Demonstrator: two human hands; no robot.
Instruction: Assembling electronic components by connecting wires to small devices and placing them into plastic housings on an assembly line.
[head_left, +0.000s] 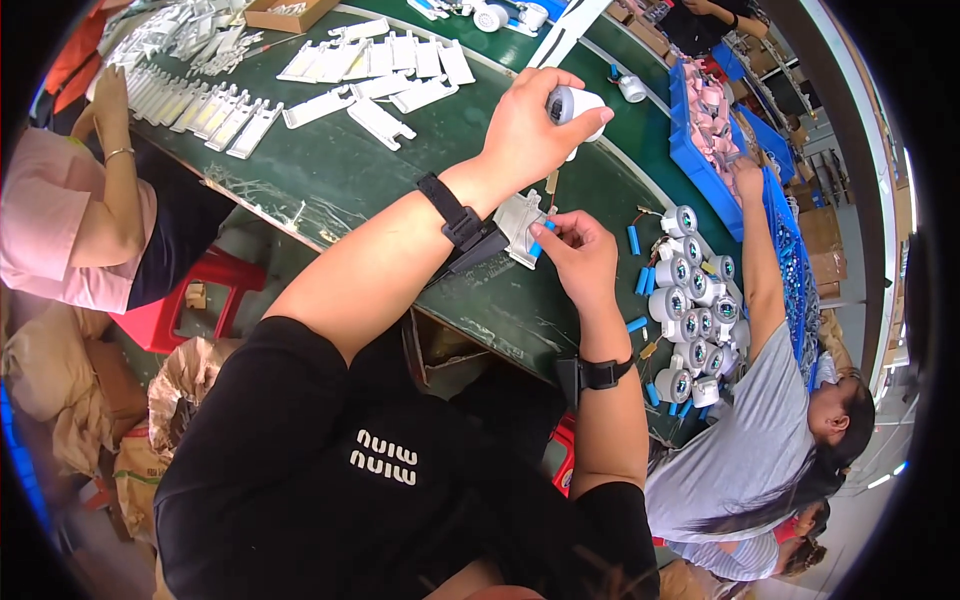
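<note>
head view: the left hand [535,122] curls its fingers around a white round unit [583,101]; at its seven o'clock, the right hand [586,255] pinches a blue cylinder [540,240] between thumb and fingers over a white casing [515,222]; clustered lens units [688,325] lie at the casing's four o'clock.

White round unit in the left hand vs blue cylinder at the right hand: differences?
Colour: the white round unit is white with a grey rim; the blue cylinder is blue.
Shape: the unit is broad and round; the cylinder is slim.
Placement: the unit is gripped in the left hand; the cylinder is at the white casing.
Shared: each is partly covered by a hand.
</note>
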